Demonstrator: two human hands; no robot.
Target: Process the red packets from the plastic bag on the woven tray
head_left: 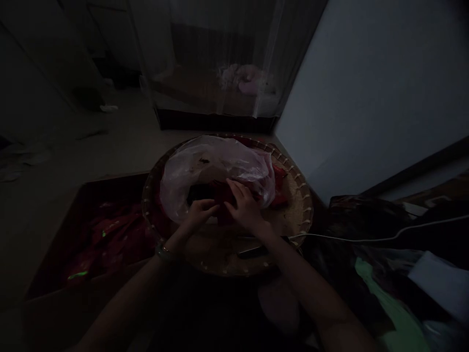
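"So, where is the dark red item (224,211) relative to the grip?"

"Between the two hands: just right of the left fingertips and just left of the right palm. Its visible long axis appears to run away from the body, though shadow blurs its ends."

"Which hand is nearer?"

"The right hand (247,209), by appearance; its fingers reach over the far part. The left hand (201,212) lies at the near left side."

"State of each grip?"

"Right: fingers extended, thumb well apart from them; whether they press on the item, I cannot tell. Left: fingers partly bent, thumb near them; the gap and any hold are too dark to tell."

"And the surroundings?"

"Beyond and around the fingertips, a crumpled clear plastic bag (174,183); beneath, a round woven tray (307,195). Nearer the body, below the right wrist, a dark elongated object (252,252); rightward, a pale cable (348,239)."
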